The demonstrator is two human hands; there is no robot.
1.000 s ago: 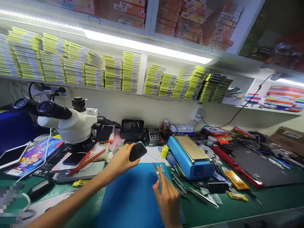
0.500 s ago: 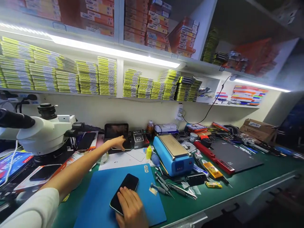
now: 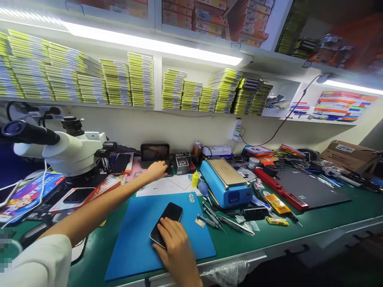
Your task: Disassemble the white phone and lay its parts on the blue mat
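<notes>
Left hand (image 3: 157,170), which raised a dark phone a second earlier, had moved to the back of the counter (image 3: 239,249), as seen by the head camera. Its fingers curved just in front of a small black screen unit (image 3: 154,152), beside a keypad box (image 3: 181,164); whether they grasped anything could not be told. Near the front, a black phone (image 3: 173,212) lay face up and aslant on a blue mat (image 3: 131,239). On its lower half rested the fingers of the right hand (image 3: 177,244), draped over the glass; whether they gripped its edges could not be told. Screwdrivers (image 3: 210,219) lay just right of the mat, near a blue machine (image 3: 226,196) with a perforated gold top. To the left stood a microscope (image 3: 70,154).
</notes>
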